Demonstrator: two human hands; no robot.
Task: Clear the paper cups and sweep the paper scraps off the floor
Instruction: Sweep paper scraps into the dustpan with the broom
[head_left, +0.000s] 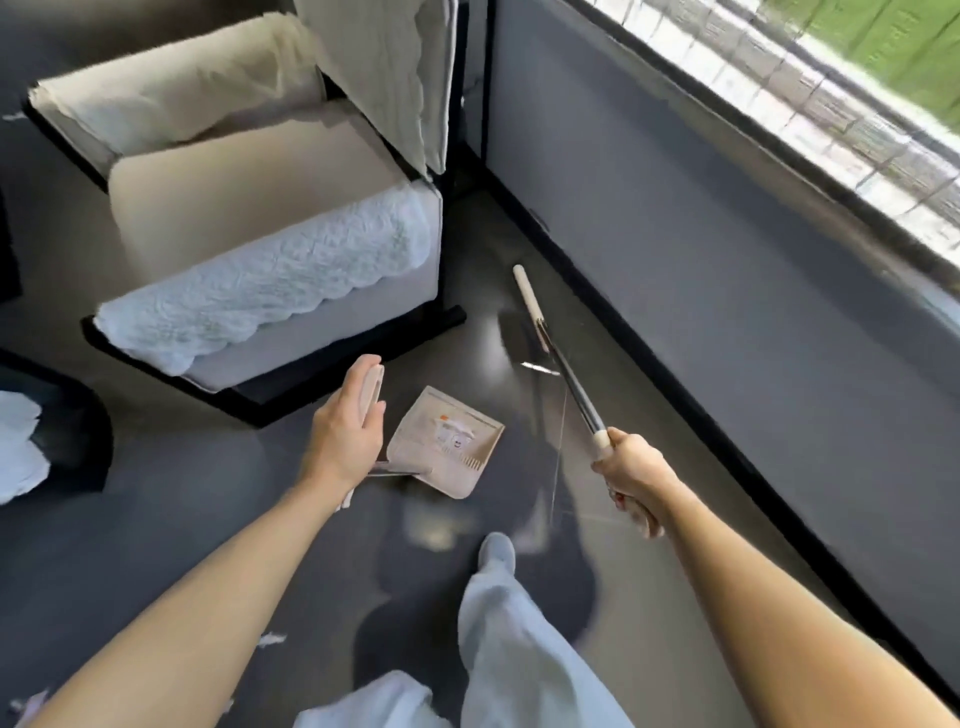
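So my left hand (345, 431) is wrapped round the beige top of the dustpan handle (371, 387), fingers curled over it. The dustpan (449, 441) itself sits on the dark floor (182, 519) at 12 o'clock, just past my foot (497, 551). My right hand (631, 478) is a closed fist on the grip of the broom (571, 389), which slants off toward 12 to 1 o'clock. Its far end is down near the wall (727, 260) and pretty blurry, so I can't really make out the bristles. One white paper scrap (540, 368) lies on the floor just beside the broom pole, a bit beyond the dustpan and apart from it. More scraps (271, 639) are down at 7 o'clock next to my left forearm. There's a cushioned armchair (260, 208) at 10 o'clock and a window (831, 104) up at 2.
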